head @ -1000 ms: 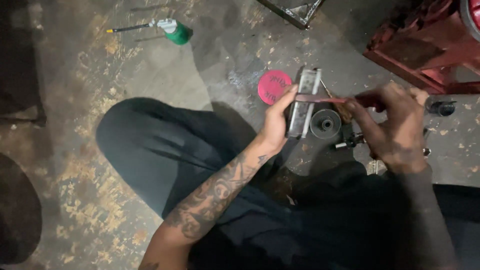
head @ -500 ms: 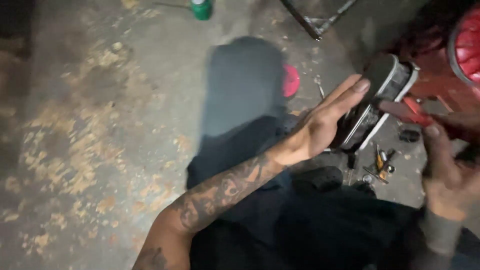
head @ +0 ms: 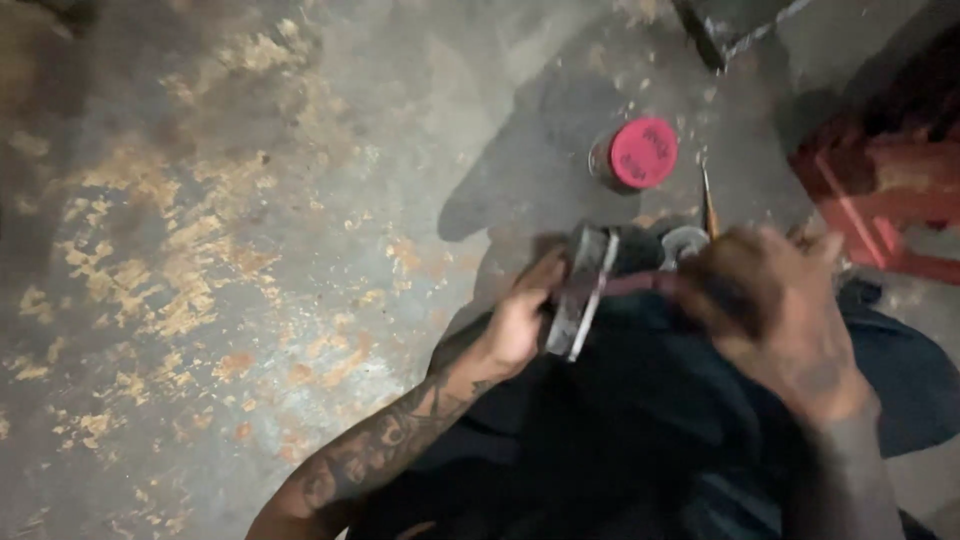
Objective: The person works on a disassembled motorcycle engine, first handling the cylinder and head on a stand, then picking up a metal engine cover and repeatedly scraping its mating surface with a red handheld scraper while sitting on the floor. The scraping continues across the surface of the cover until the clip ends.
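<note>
Metal block (head: pixel 580 290): flat, grey, oblong, held on edge over your lap, clamped in the fingers of your left hand (head: pixel 520 320). Red-handled tool (head: pixel 640 284): its shaft meets the block's right side; your right hand (head: pixel 770 300), blurred, is closed round its handle. Step in hand, by the look of it: working the tool against the block; the next move calls for a steady left grip. Beyond your right hand: grey ring (head: pixel 684 243), red-capped tin (head: pixel 637 155), red machine frame (head: pixel 880 200), stained concrete floor (head: pixel 250 250).
</note>
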